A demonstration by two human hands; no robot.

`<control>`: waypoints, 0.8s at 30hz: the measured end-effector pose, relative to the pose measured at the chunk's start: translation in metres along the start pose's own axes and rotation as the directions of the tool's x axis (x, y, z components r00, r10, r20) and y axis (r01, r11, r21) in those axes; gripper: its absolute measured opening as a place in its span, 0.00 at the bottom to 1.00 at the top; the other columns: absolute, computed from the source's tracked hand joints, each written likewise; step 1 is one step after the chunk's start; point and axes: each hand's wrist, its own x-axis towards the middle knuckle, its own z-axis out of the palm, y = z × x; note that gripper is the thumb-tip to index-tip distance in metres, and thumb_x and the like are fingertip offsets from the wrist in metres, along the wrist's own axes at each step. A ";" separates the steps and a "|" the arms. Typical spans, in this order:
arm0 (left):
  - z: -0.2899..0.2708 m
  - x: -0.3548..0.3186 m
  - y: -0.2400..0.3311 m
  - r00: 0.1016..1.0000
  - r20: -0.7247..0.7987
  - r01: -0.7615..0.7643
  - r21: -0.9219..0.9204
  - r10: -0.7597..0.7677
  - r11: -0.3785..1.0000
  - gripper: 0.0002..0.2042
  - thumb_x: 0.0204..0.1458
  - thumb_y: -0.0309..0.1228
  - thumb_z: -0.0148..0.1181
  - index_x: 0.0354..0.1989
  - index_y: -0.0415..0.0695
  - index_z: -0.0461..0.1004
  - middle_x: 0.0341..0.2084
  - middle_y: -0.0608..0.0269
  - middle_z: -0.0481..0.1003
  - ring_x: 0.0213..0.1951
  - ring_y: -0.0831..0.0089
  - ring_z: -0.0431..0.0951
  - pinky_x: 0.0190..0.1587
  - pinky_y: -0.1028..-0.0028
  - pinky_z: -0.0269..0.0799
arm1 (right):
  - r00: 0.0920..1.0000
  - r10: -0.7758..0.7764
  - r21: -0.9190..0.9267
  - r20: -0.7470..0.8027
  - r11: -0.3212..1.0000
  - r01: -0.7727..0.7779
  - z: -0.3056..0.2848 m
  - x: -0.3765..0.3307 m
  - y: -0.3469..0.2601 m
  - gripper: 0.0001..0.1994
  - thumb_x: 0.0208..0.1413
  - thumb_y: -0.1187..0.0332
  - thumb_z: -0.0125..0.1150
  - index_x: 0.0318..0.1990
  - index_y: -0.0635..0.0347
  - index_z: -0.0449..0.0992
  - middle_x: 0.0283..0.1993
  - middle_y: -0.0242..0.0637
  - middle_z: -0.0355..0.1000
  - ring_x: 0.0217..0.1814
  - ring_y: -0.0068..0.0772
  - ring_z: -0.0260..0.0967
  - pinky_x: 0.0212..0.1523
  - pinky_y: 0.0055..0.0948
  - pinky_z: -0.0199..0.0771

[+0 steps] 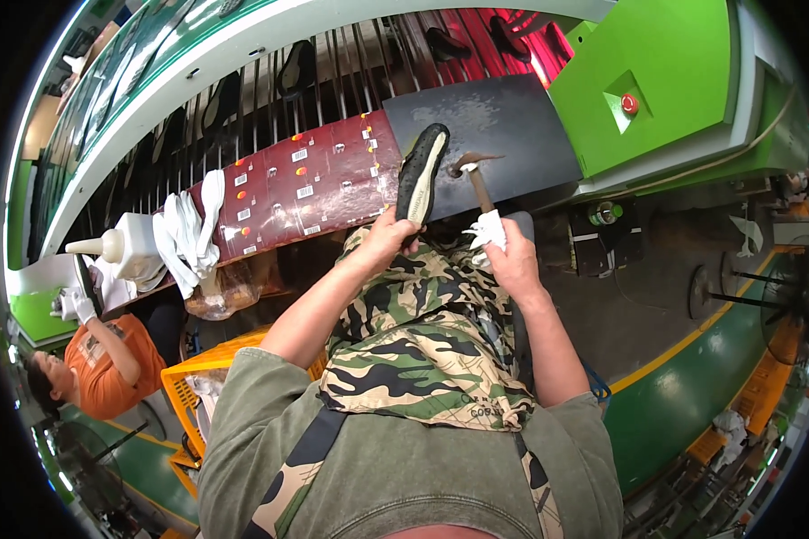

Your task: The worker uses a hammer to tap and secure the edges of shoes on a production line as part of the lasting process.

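Observation:
My left hand (392, 235) is closed round one end of a black shoe (413, 180). The shoe points away from me, a long cream strip showing along its face, and its far end lies over the dark grey board (530, 135). In my right hand (515, 262) is a hammer (480, 187) with a wooden handle. White cloth (488, 230) is wrapped about the handle near my fingers. The hammer's dark, curved head is over the grey board, right of the shoe; I cannot tell whether it touches the board.
A dark red printed sheet (306, 189) adjoins the board. Left of it are white shoe-shaped pieces (187, 235) and a white nozzle bottle (135, 247). Behind run metal rollers (333, 76) carrying dark shoes. A green machine panel (661, 90) stands right. A gloved co-worker (117, 359) is left, near a yellow crate (184, 404).

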 end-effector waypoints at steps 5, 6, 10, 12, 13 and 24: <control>-0.011 -0.042 0.014 0.971 0.211 0.182 -0.335 -0.114 0.924 0.17 0.54 0.27 0.51 0.51 0.32 0.68 0.38 0.49 0.78 0.22 0.69 0.71 0.23 0.72 0.66 | 0.998 0.042 0.215 -0.050 0.976 -0.030 -0.028 0.028 -0.028 0.16 0.59 0.67 0.61 0.51 0.66 0.72 0.37 0.47 0.80 0.37 0.39 0.81 0.37 0.36 0.79; -0.011 -0.047 0.014 0.957 0.265 0.221 -0.408 -0.117 0.886 0.17 0.53 0.27 0.51 0.50 0.31 0.69 0.39 0.47 0.78 0.22 0.68 0.71 0.23 0.71 0.66 | 0.998 0.036 0.310 -0.058 0.951 -0.017 -0.038 0.034 -0.049 0.14 0.62 0.68 0.60 0.51 0.67 0.71 0.37 0.43 0.80 0.36 0.31 0.80 0.34 0.30 0.80; -0.004 -0.053 0.009 0.952 0.267 0.259 -0.434 -0.151 0.863 0.14 0.54 0.25 0.51 0.48 0.31 0.69 0.36 0.47 0.78 0.23 0.68 0.72 0.23 0.72 0.66 | 0.955 -0.141 0.263 -0.262 0.941 0.211 -0.049 0.046 -0.084 0.15 0.62 0.72 0.58 0.54 0.67 0.67 0.37 0.47 0.79 0.38 0.41 0.81 0.37 0.35 0.82; -0.004 -0.049 0.009 0.947 0.279 0.271 -0.422 -0.160 0.865 0.14 0.54 0.25 0.51 0.48 0.31 0.69 0.36 0.47 0.78 0.22 0.69 0.72 0.23 0.71 0.66 | 0.951 -0.194 0.096 -0.241 0.970 0.222 -0.023 0.045 -0.037 0.15 0.61 0.71 0.58 0.53 0.66 0.67 0.36 0.49 0.78 0.35 0.46 0.79 0.34 0.39 0.79; -0.004 -0.048 0.008 0.943 0.286 0.282 -0.415 -0.170 0.865 0.14 0.54 0.24 0.51 0.48 0.32 0.69 0.36 0.47 0.78 0.22 0.69 0.72 0.23 0.71 0.66 | 0.949 -0.241 -0.071 -0.204 0.970 0.231 -0.015 0.045 -0.019 0.15 0.59 0.70 0.58 0.51 0.65 0.66 0.35 0.51 0.77 0.32 0.51 0.77 0.32 0.43 0.76; 0.011 -0.035 -0.001 0.947 0.200 0.319 -0.524 -0.250 0.789 0.16 0.61 0.37 0.62 0.51 0.42 0.71 0.39 0.51 0.79 0.29 0.69 0.77 0.22 0.78 0.69 | 0.999 -0.031 -0.183 0.029 0.982 0.036 -0.037 0.049 -0.012 0.14 0.57 0.67 0.59 0.47 0.66 0.70 0.33 0.50 0.76 0.34 0.47 0.77 0.35 0.42 0.75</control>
